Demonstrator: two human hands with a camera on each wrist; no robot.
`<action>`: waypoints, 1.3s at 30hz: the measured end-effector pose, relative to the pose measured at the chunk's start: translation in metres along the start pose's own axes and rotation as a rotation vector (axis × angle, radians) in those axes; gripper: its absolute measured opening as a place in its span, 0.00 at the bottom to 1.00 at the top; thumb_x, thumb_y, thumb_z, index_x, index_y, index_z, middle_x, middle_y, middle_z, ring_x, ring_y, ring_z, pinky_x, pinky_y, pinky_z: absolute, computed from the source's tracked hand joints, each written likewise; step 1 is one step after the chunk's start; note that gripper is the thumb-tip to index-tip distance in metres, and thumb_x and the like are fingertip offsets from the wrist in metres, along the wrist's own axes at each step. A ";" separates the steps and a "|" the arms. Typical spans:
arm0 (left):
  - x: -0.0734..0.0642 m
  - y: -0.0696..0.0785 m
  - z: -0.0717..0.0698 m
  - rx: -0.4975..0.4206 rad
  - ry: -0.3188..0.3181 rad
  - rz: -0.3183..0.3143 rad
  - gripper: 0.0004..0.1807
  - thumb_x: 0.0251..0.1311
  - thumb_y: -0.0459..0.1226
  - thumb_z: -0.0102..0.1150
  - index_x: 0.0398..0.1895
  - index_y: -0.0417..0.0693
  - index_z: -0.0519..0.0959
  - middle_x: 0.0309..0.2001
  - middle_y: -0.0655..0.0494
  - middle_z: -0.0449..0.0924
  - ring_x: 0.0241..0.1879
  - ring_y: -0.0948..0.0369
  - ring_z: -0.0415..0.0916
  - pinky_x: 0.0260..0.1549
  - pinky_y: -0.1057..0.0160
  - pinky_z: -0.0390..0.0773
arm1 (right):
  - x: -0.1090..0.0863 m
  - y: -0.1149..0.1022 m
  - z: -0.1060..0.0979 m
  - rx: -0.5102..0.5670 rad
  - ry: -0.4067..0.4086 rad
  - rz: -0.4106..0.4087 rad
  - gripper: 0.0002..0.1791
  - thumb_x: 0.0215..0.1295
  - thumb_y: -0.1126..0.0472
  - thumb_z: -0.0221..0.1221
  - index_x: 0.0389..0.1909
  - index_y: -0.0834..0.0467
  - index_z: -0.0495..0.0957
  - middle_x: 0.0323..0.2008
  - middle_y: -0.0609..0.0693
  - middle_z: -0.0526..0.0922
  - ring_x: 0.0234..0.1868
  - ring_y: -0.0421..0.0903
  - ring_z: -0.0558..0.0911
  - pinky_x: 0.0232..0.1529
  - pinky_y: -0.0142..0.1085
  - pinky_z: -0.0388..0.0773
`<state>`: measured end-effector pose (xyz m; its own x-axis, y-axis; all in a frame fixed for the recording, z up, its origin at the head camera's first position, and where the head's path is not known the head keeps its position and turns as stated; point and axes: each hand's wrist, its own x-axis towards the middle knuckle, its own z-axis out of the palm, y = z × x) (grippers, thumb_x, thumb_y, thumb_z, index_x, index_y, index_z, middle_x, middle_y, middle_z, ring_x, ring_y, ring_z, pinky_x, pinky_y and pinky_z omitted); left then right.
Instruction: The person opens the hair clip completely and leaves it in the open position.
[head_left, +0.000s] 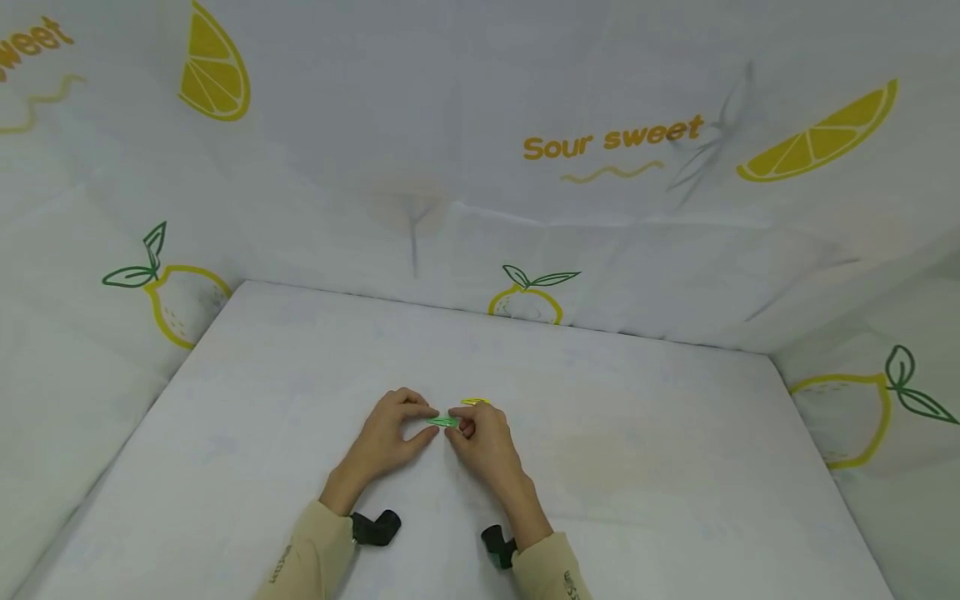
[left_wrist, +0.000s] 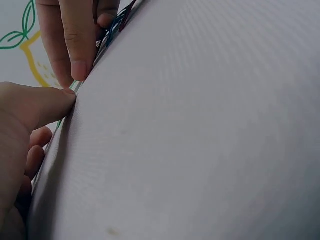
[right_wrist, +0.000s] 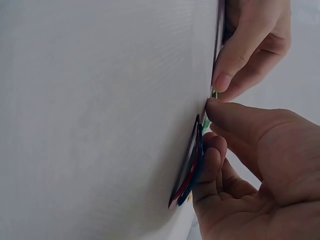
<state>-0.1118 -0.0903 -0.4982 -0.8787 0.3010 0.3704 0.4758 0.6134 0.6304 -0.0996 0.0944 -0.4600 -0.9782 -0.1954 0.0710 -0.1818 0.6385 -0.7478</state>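
Observation:
A slim green hair clip (head_left: 442,422) lies between both hands, low over the white table. My left hand (head_left: 391,429) pinches its left end between thumb and fingers. At its other end, the thumb and index finger of my right hand (head_left: 487,440) pinch it. Blue (right_wrist: 196,172) and red hair clips (right_wrist: 186,181) show against the right hand's curled lower fingers in the right wrist view; whether they are gripped there I cannot tell. A yellow hair clip (head_left: 475,402) shows just beyond the right knuckles. Fingers hide much of the green clip in both wrist views.
The white table (head_left: 660,467) spreads around both hands. Behind it and at its sides stands a white cloth (head_left: 465,100) printed with lemons. Black wrist mounts (head_left: 377,528) stick out inward from the beige sleeves (head_left: 318,546).

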 end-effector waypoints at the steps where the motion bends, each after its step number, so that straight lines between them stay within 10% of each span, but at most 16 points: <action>1: 0.000 0.000 0.001 0.003 0.003 0.002 0.09 0.54 0.34 0.75 0.40 0.45 0.89 0.41 0.54 0.82 0.43 0.56 0.77 0.45 0.57 0.78 | 0.000 0.000 0.000 -0.001 0.001 -0.001 0.13 0.60 0.72 0.68 0.46 0.69 0.87 0.26 0.51 0.80 0.26 0.34 0.70 0.28 0.24 0.72; 21: -0.001 -0.002 0.007 0.046 0.072 0.112 0.08 0.53 0.38 0.77 0.36 0.48 0.91 0.39 0.57 0.84 0.38 0.59 0.76 0.39 0.60 0.74 | 0.000 -0.004 0.002 -0.033 -0.003 0.005 0.14 0.61 0.72 0.68 0.48 0.69 0.86 0.26 0.52 0.80 0.24 0.33 0.69 0.24 0.23 0.69; 39: 0.000 0.005 0.002 0.024 0.047 0.087 0.07 0.56 0.38 0.74 0.38 0.52 0.89 0.38 0.60 0.88 0.39 0.60 0.80 0.41 0.60 0.73 | -0.003 -0.007 -0.002 -0.061 0.023 -0.056 0.07 0.63 0.68 0.68 0.41 0.63 0.89 0.26 0.50 0.78 0.25 0.35 0.69 0.26 0.24 0.69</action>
<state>-0.1095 -0.0858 -0.4968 -0.8313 0.3194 0.4548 0.5484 0.6043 0.5780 -0.0951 0.0917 -0.4539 -0.9682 -0.2155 0.1273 -0.2415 0.6711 -0.7009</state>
